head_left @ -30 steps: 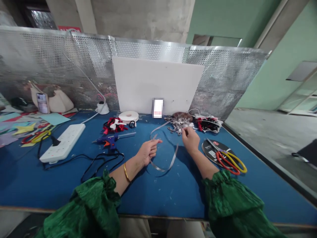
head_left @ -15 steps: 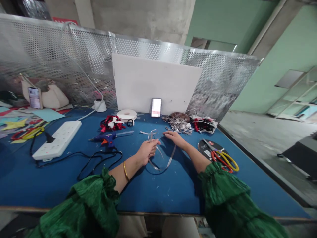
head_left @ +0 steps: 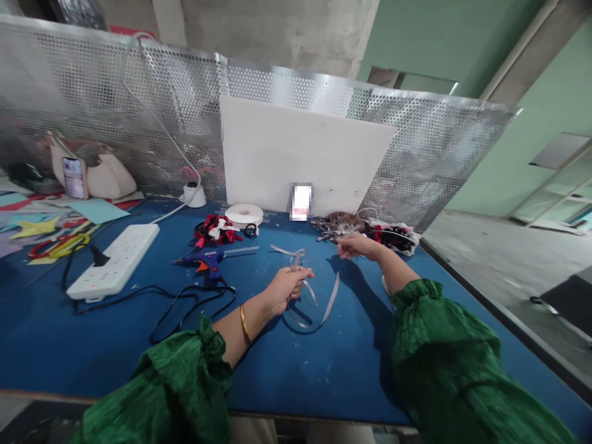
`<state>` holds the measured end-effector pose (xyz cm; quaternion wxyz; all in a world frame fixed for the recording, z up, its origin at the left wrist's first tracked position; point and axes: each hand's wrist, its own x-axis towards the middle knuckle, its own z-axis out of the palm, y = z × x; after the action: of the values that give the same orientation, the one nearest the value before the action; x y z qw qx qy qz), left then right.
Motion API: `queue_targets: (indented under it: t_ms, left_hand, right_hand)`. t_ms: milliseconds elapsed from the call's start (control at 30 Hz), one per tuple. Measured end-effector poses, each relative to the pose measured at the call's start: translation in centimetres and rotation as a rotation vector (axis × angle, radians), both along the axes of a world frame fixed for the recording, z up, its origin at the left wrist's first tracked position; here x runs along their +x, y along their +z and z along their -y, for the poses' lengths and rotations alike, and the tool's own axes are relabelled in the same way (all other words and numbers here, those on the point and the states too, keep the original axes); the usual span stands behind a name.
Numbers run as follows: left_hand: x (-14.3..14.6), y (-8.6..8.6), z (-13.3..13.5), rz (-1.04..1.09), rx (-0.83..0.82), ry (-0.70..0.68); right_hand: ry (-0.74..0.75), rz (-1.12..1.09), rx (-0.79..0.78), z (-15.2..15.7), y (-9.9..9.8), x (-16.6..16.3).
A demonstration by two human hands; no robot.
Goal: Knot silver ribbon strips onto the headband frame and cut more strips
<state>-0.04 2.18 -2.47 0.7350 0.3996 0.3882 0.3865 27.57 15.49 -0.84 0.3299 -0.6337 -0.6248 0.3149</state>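
My left hand (head_left: 285, 288) is closed in a pinch on a grey ribbon (head_left: 319, 311) that loops over the blue table (head_left: 92, 345). My right hand (head_left: 355, 246) is raised and reaches toward the pile of small grey pieces (head_left: 330, 227) at the back of the table; its fingers are curled together, and what they hold, if anything, is too small to name. Both arms wear green ruffled sleeves, and a gold bangle sits on the left wrist.
A blue glue gun (head_left: 206, 263) with a black cord lies left of my hands, beside a white power strip (head_left: 115, 259). A white tape roll (head_left: 243, 214), red and black bows (head_left: 217, 229) and a white board (head_left: 305, 163) stand at the back. Perforated metal screen behind.
My right hand has lifted off the ribbon and moved right and back toward the pile of grey pieces. My left hand keeps its pinch on the ribbon. My right sleeve now covers the scissors.
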Motion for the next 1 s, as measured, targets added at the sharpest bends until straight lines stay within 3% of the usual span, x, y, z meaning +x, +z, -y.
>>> queue_targets:
  t_ms: [133,333,533,633,700,733,867,1000]
  left_hand:
    - [0.0,0.0,-0.1,-0.006,-0.009,0.009]
    - [-0.1,0.1,0.0,0.017,-0.004,0.0]
    - [0.1,-0.1,0.1,-0.021,0.037,0.001]
    - [0.3,-0.3,0.5,-0.043,0.114,-0.001]
    - [0.5,-0.2,0.8,-0.049,0.157,0.02]
    - [0.6,-0.2,0.9,-0.052,0.169,0.032]
    - [0.7,0.0,1.1,-0.036,0.156,0.078]
    - [0.3,0.1,0.6,0.067,0.074,0.137]
  right_hand:
    - [-0.042,-0.003,0.007,1.0,-0.2,1.1]
    - [-0.1,0.087,-0.045,2.2,1.2,2.4]
    - [-0.185,0.183,0.194,5.4,2.5,0.4]
    - [-0.032,0.121,0.21,9.1,1.9,-3.7]
    - [0.262,-0.019,0.133,12.2,0.9,-7.1]
    - [0.337,-0.04,0.08,13.6,0.3,-8.6]
    - [0.336,-0.025,0.097,16.8,-0.8,-12.1]
    - [0.33,-0.149,0.071,15.7,-0.8,-10.4]
